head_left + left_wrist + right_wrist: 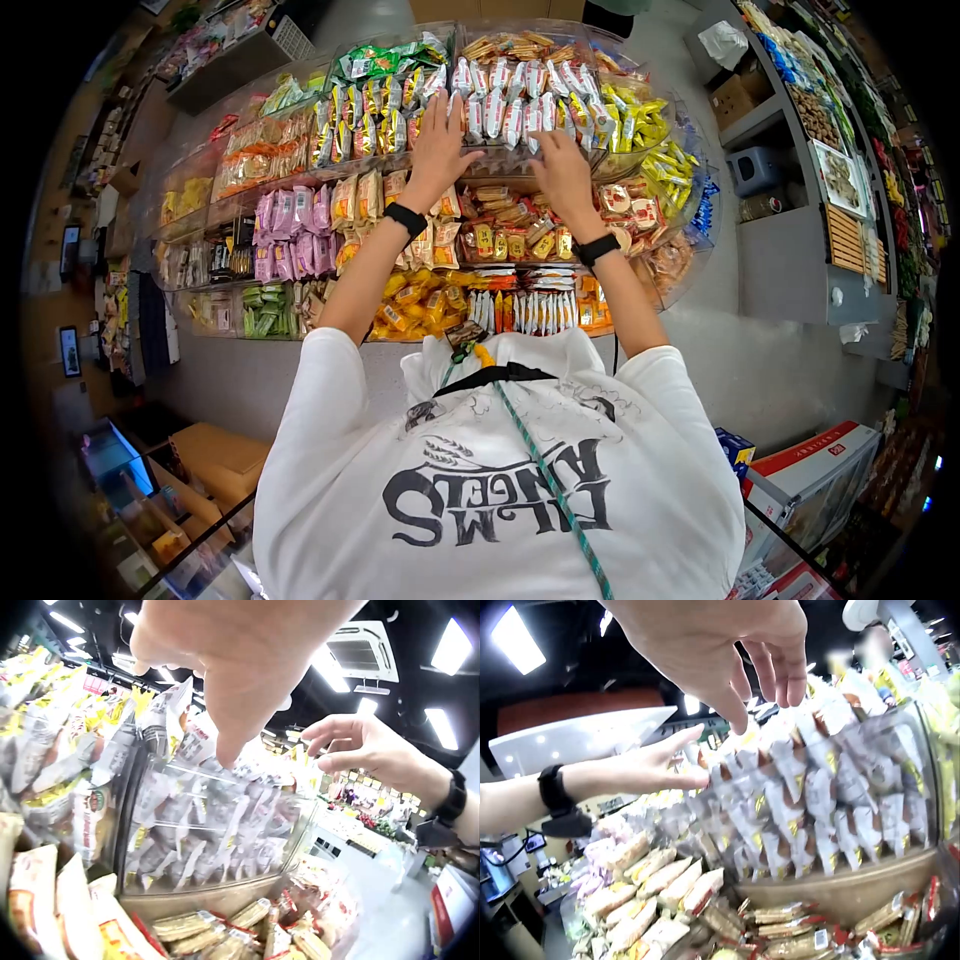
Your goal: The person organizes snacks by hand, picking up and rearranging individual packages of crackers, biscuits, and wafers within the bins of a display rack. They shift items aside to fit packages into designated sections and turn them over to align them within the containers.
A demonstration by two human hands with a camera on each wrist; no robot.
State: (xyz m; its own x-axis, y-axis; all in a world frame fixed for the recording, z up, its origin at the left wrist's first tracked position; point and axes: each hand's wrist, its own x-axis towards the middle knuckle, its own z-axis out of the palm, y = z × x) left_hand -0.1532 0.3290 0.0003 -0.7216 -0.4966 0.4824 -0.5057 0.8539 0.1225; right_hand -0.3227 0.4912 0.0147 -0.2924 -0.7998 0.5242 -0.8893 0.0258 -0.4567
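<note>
Rows of white snack packets (495,112) stand in a clear bin in the upper tier of a display. My left hand (438,150) lies over the left end of these rows, fingers extended, beside yellow and silver packets (362,128). To its right, my right hand (562,178) reaches over the bin's front edge, fingers loosely bent at the lower row. In the right wrist view, the right fingertips hang close over the packet tops behind a clear front panel (832,817). Neither hand grips a packet.
Lower tiers hold purple packets (290,222), cream packets (368,195), wrapped biscuit sticks (500,205) and orange packets (415,305). Yellow packets (632,120) fill the right curve. Grey shelving (790,270) stands across the aisle floor (750,350). A red-and-white box (815,465) sits behind at right.
</note>
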